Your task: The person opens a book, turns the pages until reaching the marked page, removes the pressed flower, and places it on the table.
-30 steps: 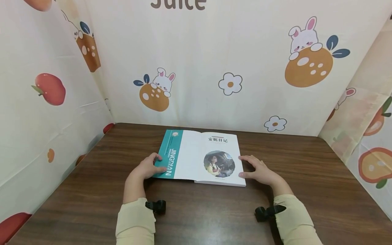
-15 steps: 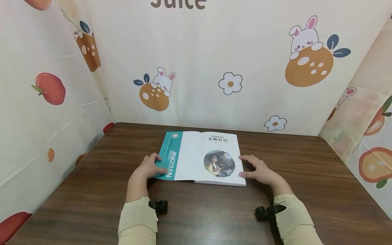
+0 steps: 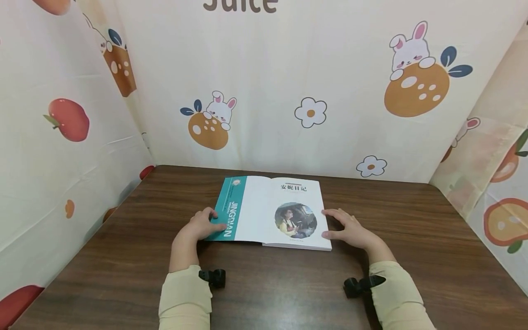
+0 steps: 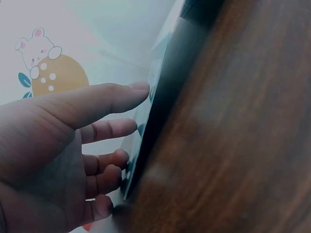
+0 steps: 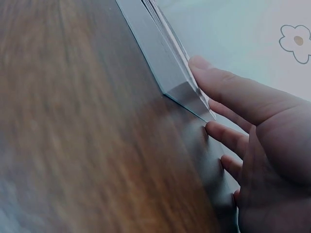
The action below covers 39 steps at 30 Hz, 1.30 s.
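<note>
An open book (image 3: 255,208) lies near the back of the table. Its left side shows a blank white page and a teal cover flap (image 3: 226,208) with white lettering; the right page (image 3: 297,195) carries a title and a round picture. My left hand (image 3: 198,224) is at the flap, thumb and index fingertip touching its face. In the left wrist view the flap (image 4: 154,73) stands slightly off the table, with dark shadow beneath. My right hand (image 3: 350,229) rests at the right edge, its thumb (image 5: 199,63) on the top page and the other fingers extended beside the page block (image 5: 160,53).
The dark wood table (image 3: 280,288) reaches back to a printed curtain (image 3: 264,128) with bunnies and flowers, which also hangs along the left and right sides. Black straps with small cameras (image 3: 214,278) sit on both wrists over light sleeves.
My left hand has shifted slightly right. The teal flap dipped a little toward the table, then rose slightly again. My right hand has stayed in place.
</note>
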Each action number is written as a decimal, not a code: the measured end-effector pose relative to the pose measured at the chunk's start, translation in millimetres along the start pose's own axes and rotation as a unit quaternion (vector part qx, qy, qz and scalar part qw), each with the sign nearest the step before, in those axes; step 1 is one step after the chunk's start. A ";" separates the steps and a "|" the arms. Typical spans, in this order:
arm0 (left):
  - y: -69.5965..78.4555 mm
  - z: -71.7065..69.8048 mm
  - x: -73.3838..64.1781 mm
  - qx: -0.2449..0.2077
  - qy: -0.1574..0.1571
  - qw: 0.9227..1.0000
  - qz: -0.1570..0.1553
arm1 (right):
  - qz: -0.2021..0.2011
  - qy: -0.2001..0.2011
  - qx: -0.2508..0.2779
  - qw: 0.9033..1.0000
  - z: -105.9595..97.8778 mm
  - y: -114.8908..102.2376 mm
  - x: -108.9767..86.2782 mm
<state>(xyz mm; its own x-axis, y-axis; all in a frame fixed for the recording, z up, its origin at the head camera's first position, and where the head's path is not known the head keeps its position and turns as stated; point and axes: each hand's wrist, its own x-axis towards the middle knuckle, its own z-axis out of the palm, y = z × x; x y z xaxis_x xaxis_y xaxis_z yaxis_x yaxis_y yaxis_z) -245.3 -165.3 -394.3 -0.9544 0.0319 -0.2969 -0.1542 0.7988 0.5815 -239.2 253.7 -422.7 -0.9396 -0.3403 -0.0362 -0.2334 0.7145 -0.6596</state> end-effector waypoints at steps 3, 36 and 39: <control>0.1 -1.5 -0.5 0.000 -0.002 1.000 0.002 | 0.004 0.000 -0.010 1.000 -0.6 -1.3 -0.1; 73.5 16.6 -2.2 -0.073 0.099 0.976 0.179 | -0.007 -0.035 0.047 0.998 -3.8 2.7 0.8; 88.0 31.0 -1.5 -0.052 0.097 0.972 0.206 | -0.005 -0.020 0.051 0.998 -3.2 2.4 1.0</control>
<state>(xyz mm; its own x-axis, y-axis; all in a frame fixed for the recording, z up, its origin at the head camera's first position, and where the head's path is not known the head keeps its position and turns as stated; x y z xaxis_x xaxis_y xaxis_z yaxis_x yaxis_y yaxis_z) -249.5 -76.4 -366.1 -0.9695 0.2141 0.1193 0.2353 0.6764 0.6980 -241.5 257.0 -421.9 -0.9260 -0.3729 -0.0589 -0.2136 0.6462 -0.7326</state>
